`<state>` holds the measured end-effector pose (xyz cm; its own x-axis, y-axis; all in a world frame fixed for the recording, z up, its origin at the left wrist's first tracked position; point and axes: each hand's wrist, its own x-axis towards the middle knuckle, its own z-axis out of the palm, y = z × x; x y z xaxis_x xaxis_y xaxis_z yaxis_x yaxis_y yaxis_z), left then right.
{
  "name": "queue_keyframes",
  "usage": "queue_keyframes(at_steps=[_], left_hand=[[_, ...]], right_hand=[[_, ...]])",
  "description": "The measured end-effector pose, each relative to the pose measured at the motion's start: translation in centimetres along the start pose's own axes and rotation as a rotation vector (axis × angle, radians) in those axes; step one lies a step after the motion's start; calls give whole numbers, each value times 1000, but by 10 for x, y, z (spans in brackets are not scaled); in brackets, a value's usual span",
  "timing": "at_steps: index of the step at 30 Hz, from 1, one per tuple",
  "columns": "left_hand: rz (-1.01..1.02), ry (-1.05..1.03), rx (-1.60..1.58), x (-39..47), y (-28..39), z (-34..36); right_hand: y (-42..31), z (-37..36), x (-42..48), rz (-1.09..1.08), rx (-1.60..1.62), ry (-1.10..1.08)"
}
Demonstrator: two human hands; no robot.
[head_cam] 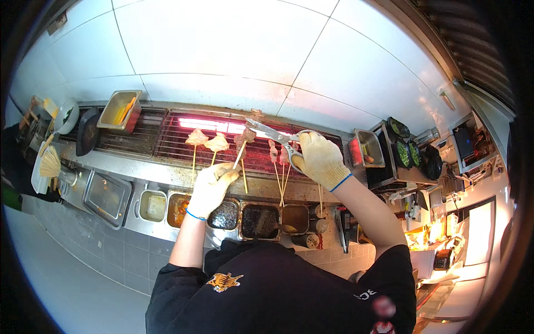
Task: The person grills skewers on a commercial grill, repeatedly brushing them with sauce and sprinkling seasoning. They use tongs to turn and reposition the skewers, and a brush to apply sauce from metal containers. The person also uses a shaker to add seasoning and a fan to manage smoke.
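Both my hands wear cream knitted gloves with blue cuffs. In my left hand (213, 188) is the wooden stick of a meat skewer (249, 135), its browned meat raised over the glowing grill (167, 144). My right hand (323, 158) grips a pair of metal scissors (281, 137) by the handles, the blades apart and pointing left, close to that meat. Two skewers of pale, folded meat (197, 137) lie on the grill left of it. Another browned skewer lies just behind the raised one. Several thin skewers of pinkish meat (273, 152) lie under and beside the scissors.
Metal pans of sauce (223, 213) line the near edge, one with a brush (288, 228). A steel container (121, 109) stands on the grill's left part, beside a dark pan (87, 131). An empty-looking tray (107, 198) lies left; another container (368, 148) stands right.
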<state>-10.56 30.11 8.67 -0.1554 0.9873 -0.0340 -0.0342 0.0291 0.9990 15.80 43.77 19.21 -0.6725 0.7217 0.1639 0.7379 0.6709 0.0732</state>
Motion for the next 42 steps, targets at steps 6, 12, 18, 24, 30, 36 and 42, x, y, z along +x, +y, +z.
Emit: queue_keyframes(at_steps=[6,12,18,24,30,36,42], left_hand=[[21,81,6,2,-12,-1],[-68,74,115,5,0,-4],[-112,83,-178,20,-34,-6],[-244,31,-468,9,-18,-9],[-189,-71,-615,6,-23,-10],[-192,-114,-525,0,-4,-5],[-155,-105,-215,-8,22,7]], right_hand=[[1,9,3,0,9,-46],[1,8,12,87,83,-198],[12,66,10,461,1257,-325],[-20,114,-9,875,2019,-697],[-32,72,-19,329,720,-107],[-28,24,-19,248,331,183],[-10,27,-18,196,300,239]])
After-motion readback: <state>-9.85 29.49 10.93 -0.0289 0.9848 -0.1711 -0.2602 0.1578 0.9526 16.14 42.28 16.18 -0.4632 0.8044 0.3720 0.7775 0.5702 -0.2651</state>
